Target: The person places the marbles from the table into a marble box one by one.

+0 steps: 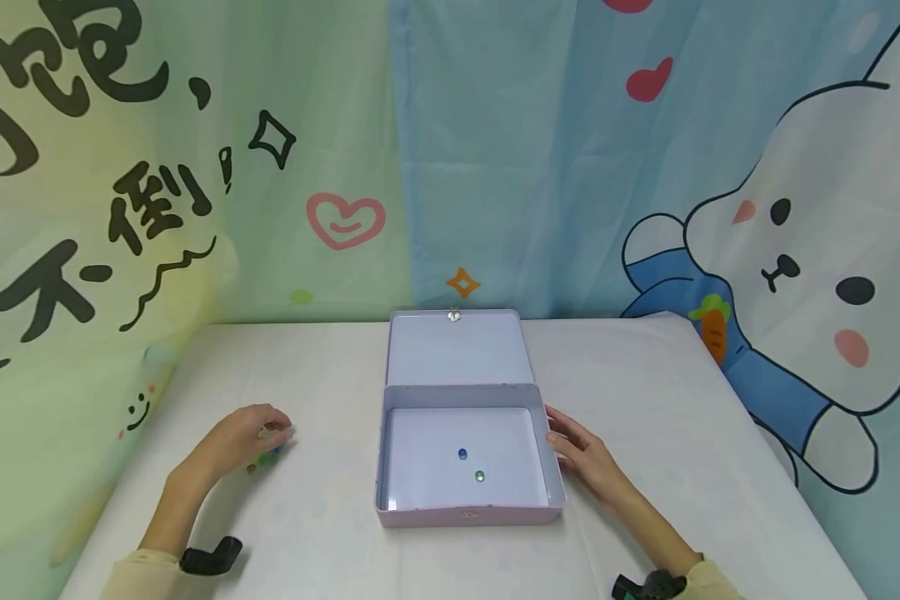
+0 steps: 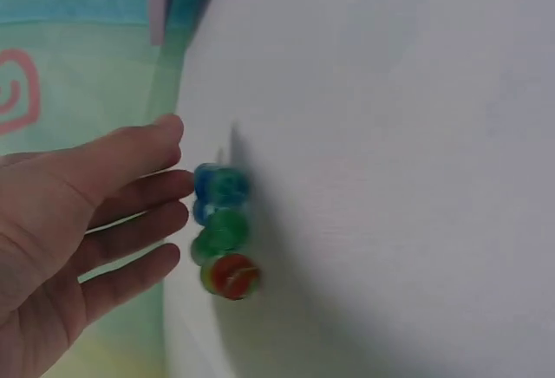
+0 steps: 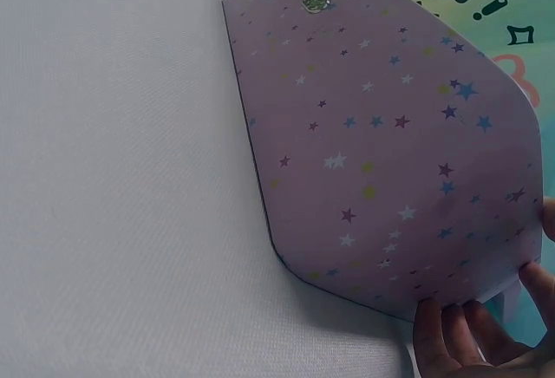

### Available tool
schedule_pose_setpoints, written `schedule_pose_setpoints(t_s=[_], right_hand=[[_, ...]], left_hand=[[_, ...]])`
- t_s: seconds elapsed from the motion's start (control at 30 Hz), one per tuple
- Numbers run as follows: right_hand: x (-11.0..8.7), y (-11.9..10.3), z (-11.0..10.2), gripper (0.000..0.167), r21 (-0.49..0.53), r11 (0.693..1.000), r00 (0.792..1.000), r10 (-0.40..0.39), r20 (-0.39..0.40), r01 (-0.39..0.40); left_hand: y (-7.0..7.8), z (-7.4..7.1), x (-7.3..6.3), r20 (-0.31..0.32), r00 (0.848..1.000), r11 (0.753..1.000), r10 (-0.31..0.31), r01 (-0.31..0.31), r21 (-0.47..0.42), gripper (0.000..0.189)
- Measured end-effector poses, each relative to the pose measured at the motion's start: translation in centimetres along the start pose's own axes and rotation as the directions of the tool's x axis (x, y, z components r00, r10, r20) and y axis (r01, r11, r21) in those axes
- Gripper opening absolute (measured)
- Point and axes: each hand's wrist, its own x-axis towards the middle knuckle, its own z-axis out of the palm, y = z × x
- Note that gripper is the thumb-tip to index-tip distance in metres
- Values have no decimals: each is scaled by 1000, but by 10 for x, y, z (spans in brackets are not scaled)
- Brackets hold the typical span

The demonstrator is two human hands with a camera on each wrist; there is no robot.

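Observation:
My left hand is held over the left part of the table, beside a short row of glass marbles. In the left wrist view its relaxed fingers are close to the blue marble, green marble and red-and-green marble; the hand partly covers this row in the head view. A pink metal box stands with its lid laid back. Inside it lie a blue marble and a green one. My right hand rests its fingertips against the box's right wall.
A white cloth covers the table. Behind it hangs a printed curtain, with a cartoon bear on the right. The box's starred outside and round clasp show in the right wrist view.

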Motion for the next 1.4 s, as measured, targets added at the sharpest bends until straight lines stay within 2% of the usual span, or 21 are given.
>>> schedule_pose_setpoints(t_s=[0.2, 0.47, 0.87, 1.13, 1.23, 1.3, 1.4], right_hand=[[0, 0, 0, 58, -14, 1000, 1000, 12, -19, -12], [0, 2, 2, 57, -4, 1000, 1000, 10, -27, -10], [-1, 1, 0, 58, 2, 1000, 1000, -7, -9, 7], [1, 2, -1, 58, 3, 1000, 1000, -4, -11, 4], [-1, 2, 0, 58, 11, 1000, 1000, -12, 0, 12], [-1, 2, 0, 58, 19, 1000, 1000, -16, 7, 16], [-1, 2, -1, 57, 12, 1000, 1000, -23, 7, 23]], left_hand=[[-2, 8, 2, -8, 999, 999, 34, -34, 32, 13], [-3, 11, 6, -7, 999, 999, 45, -45, -15, 6], [-6, 16, 14, -19, 998, 999, 52, -52, -5, 4], [-3, 8, 16, 22, 1000, 997, -9, 11, -81, 5], [-4, 7, 18, 21, 1000, 995, 12, -10, -98, 6], [-4, 6, 21, 8, 999, 993, 47, -46, -107, 7], [-3, 4, 26, -12, 998, 985, 65, -66, -161, 6]])
